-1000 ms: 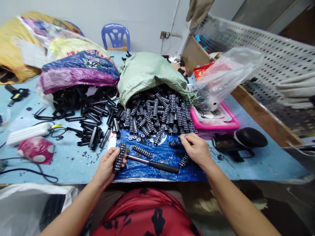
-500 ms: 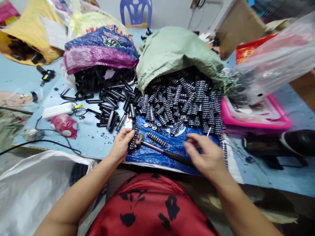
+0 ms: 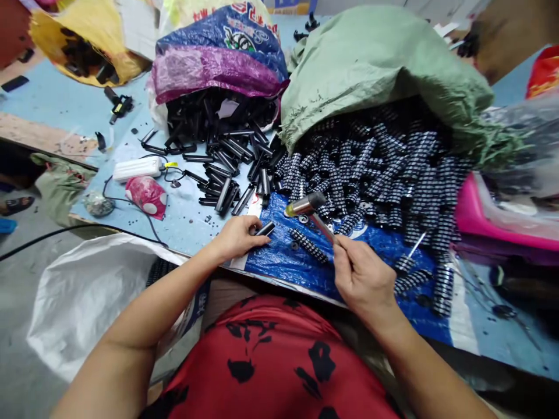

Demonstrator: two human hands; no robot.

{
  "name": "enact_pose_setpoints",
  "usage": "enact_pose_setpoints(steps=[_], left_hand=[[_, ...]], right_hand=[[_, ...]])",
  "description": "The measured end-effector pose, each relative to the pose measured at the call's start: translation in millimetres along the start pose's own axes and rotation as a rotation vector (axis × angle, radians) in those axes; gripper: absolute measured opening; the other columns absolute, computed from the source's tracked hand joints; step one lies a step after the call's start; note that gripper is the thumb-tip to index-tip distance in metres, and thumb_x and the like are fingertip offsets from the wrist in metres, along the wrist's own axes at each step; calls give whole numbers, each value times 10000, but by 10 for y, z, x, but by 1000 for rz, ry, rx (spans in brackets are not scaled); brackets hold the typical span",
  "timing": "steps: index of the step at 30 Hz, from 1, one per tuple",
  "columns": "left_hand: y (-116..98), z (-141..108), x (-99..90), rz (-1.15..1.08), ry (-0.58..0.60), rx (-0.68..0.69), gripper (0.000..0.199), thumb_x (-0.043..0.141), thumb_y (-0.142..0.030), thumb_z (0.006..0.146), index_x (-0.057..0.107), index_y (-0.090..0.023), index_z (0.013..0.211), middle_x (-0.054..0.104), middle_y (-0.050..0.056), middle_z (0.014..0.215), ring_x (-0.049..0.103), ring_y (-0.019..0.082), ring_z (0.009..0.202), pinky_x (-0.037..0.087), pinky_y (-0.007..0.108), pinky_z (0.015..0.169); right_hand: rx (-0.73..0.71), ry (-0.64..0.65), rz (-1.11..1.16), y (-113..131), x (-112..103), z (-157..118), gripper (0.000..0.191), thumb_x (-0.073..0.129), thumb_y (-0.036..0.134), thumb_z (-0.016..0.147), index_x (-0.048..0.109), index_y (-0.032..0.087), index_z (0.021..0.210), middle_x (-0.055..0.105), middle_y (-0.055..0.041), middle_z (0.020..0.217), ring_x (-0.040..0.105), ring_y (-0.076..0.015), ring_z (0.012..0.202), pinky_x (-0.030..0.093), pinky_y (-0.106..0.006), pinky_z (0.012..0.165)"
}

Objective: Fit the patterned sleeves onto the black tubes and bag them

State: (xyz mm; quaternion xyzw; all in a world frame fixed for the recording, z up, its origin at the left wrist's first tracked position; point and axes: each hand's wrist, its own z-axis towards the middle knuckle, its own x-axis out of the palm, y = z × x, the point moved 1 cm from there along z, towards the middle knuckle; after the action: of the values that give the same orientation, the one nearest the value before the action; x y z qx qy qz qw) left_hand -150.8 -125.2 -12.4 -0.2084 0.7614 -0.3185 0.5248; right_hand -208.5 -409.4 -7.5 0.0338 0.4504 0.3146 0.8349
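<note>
My left hand (image 3: 242, 237) is closed around a short black tube-like piece (image 3: 264, 228), whose smooth side shows beyond my fingertips. My right hand (image 3: 364, 270) grips a hammer (image 3: 307, 205) by its shaft, with the head raised over the blue plastic sheet (image 3: 279, 256). Between the hands, a black cylinder with rows of light dots (image 3: 309, 245) lies on the sheet. Small round discs (image 3: 303, 219) lie near the hammer head, partly hidden by it. A screwdriver (image 3: 413, 250) rests right of my right hand.
Dotted cylinders (image 3: 384, 169) spill from a green sack (image 3: 384, 64). Smooth black pieces (image 3: 222, 157) spill from a purple and blue bag (image 3: 218, 70). A pink bin (image 3: 476, 212) stands right. A white power bank (image 3: 137, 169) with cables lies left, above a white open sack (image 3: 87, 279).
My right hand has taken hold of the hammer and lifted it off the sheet. The piece in my left hand now shows a smooth side instead of dots. The view has shifted.
</note>
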Motion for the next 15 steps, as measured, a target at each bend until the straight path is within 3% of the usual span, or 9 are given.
enact_pose_setpoints(steps=[3,7,11,15], left_hand=[[17,32,11,-101,21,-58,312,811,-432,747,670,-174,851,524,-39,617,432,112,576,265,275,578],[21,72,9,-95,44,-54,329,802,-438,741,614,-176,806,508,-49,624,415,110,583,259,273,587],[3,193,-38,-41,123,-49,402,862,-417,641,548,-183,733,510,-49,641,416,119,620,269,273,604],[-46,319,-24,51,179,-67,438,864,-397,625,480,-194,679,438,-59,595,360,114,588,241,282,592]], right_hand=[[-68,6,-96,130,47,63,306,610,184,996,642,140,1297,744,-86,998,686,-171,795,522,-275,735],[-161,203,-164,239,85,59,274,595,222,1015,673,120,1258,712,-53,835,643,-159,691,481,-282,669],[-201,90,48,353,30,-23,420,635,134,968,590,133,1385,737,-96,1036,686,-173,852,530,-278,807],[-302,240,137,484,113,-178,340,625,136,975,621,118,1315,728,-70,924,671,-172,778,536,-292,766]])
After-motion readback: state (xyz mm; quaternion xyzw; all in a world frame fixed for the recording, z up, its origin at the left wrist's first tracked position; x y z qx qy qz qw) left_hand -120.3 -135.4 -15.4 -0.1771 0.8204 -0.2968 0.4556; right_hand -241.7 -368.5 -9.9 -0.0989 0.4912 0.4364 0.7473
